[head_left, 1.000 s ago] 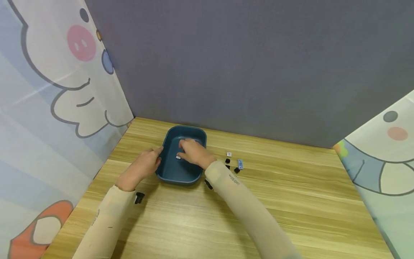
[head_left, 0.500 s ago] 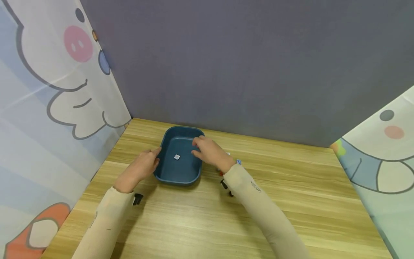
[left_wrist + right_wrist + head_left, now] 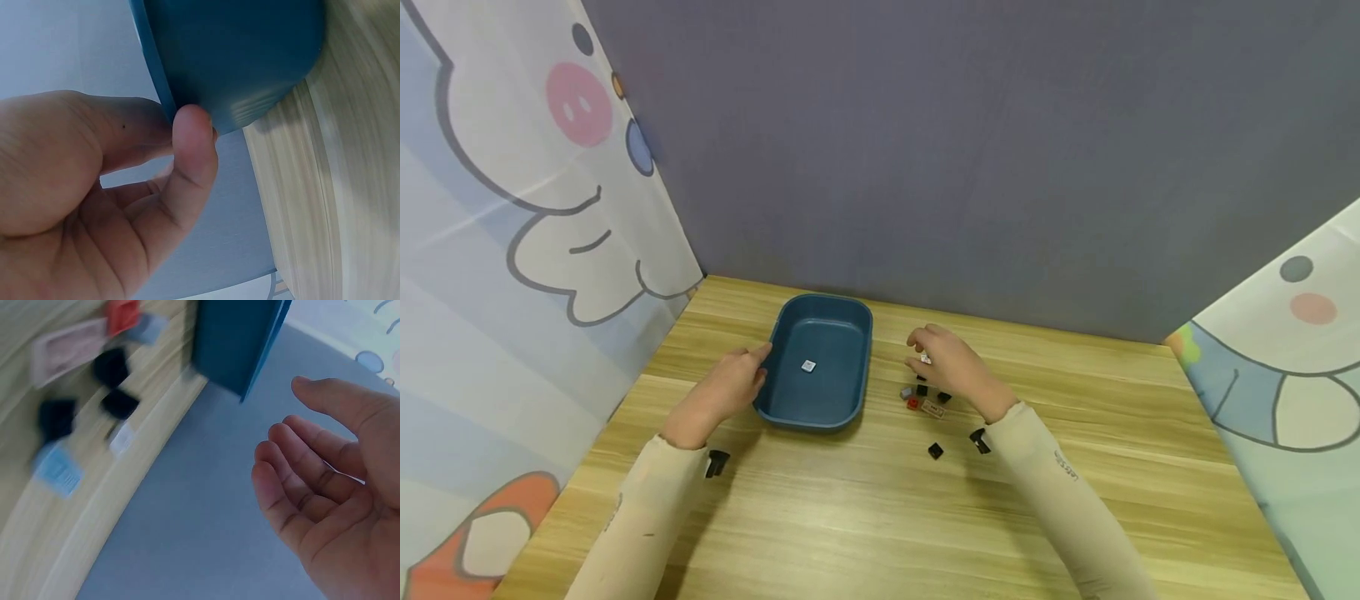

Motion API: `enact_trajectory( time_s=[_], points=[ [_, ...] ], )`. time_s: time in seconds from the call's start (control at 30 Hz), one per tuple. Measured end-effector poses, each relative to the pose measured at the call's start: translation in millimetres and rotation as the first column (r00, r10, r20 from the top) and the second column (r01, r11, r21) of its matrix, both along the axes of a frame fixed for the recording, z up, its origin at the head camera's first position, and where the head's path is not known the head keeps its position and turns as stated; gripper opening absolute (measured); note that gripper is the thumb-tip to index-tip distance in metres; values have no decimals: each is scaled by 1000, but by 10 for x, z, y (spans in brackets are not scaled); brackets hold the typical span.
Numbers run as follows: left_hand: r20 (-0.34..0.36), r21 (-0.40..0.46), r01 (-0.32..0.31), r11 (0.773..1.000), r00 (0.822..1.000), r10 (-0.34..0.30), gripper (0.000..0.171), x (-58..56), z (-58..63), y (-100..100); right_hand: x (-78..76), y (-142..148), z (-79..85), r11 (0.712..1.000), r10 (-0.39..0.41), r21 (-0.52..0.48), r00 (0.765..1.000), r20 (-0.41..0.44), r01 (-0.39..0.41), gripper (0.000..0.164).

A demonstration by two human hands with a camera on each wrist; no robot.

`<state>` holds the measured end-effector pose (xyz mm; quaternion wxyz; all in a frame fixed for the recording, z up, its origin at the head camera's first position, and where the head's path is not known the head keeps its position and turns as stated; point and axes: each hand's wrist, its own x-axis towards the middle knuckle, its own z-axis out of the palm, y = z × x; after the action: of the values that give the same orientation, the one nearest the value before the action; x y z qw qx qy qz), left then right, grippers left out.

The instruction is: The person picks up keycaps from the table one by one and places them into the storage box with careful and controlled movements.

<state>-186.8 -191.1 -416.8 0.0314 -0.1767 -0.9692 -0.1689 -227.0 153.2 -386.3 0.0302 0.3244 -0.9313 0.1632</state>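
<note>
A blue plastic tray (image 3: 868,367) sits on the wooden table, with one small white keycap (image 3: 808,366) on its floor. My left hand (image 3: 721,393) pinches the tray's left rim, one finger against the outer wall in the left wrist view. To the right of the tray my right hand (image 3: 957,367) hovers over loose keycaps, fingers loosely curled with nothing between them in the right wrist view. Beneath it lie a red keycap (image 3: 913,404), a long pinkish keycap (image 3: 933,409), a grey one (image 3: 906,393) and several black ones. A light blue keycap (image 3: 59,470) shows in the right wrist view.
A lone black keycap (image 3: 936,451) lies nearer the front of the table (image 3: 820,525). Behind the table rises a grey partition (image 3: 970,167). Cartoon-printed cloths (image 3: 512,208) hang at both sides. A black strap piece (image 3: 980,441) shows below the right wrist.
My right hand has left the tray's inside and moved right, over the loose keycaps. The white keycap now lies uncovered in the tray. My left hand stays at the rim.
</note>
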Motion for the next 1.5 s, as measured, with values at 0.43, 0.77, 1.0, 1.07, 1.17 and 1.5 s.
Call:
enact_trajectory(
  time_s=[0.43,0.77,1.0,1.07,1.17,1.5],
  points=[
    [24,2,-6,1000,1000,6,44,3,-4,-15,2,608,-296,998,-57,2,997,47,57,35],
    [27,8,-12,1000,1000,12,44,20,4,-21,-1,849,-587,996,-79,59,988,134,71,48],
    [7,15,2,1000,1000,-2,44,20,-7,-31,-29,889,-699,996,-72,66,989,130,63,51],
    [8,15,7,1000,1000,-7,44,19,-5,-30,-34,891,-712,996,-69,58,989,133,62,50],
    [8,13,10,1000,1000,-10,44,18,-3,-30,-39,890,-714,997,-63,44,988,138,58,48],
    [-3,13,9,1000,1000,-9,43,23,-1,-30,-55,892,-719,997,-63,43,986,155,57,42]
  ],
)
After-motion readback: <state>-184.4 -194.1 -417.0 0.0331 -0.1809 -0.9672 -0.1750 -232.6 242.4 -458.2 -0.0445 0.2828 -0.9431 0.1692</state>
